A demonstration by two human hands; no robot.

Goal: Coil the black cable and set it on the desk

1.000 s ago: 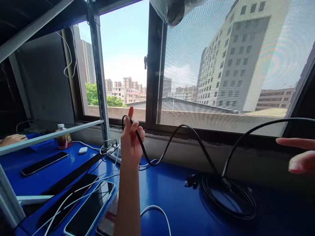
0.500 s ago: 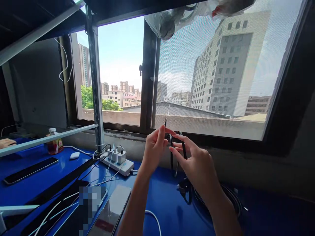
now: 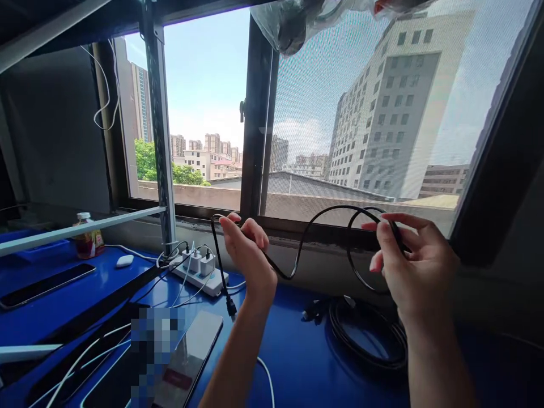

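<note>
Hands have just spread apart, so I see my left hand (image 3: 246, 249) and right hand (image 3: 410, 255) pinching the black cable (image 3: 306, 238), stretching it above the table (image 3: 306, 362).

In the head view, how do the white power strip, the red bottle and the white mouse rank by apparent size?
1. white power strip
2. red bottle
3. white mouse
The bottle and mouse lie farther from the camera, so true sizes remain unsure.

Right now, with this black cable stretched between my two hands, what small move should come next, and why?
Probably bring the right hand toward the left hand to lay another loop: the black cable sags between them, its plug end dangles below the left hand, and a finished coil lies on the blue table.
</note>
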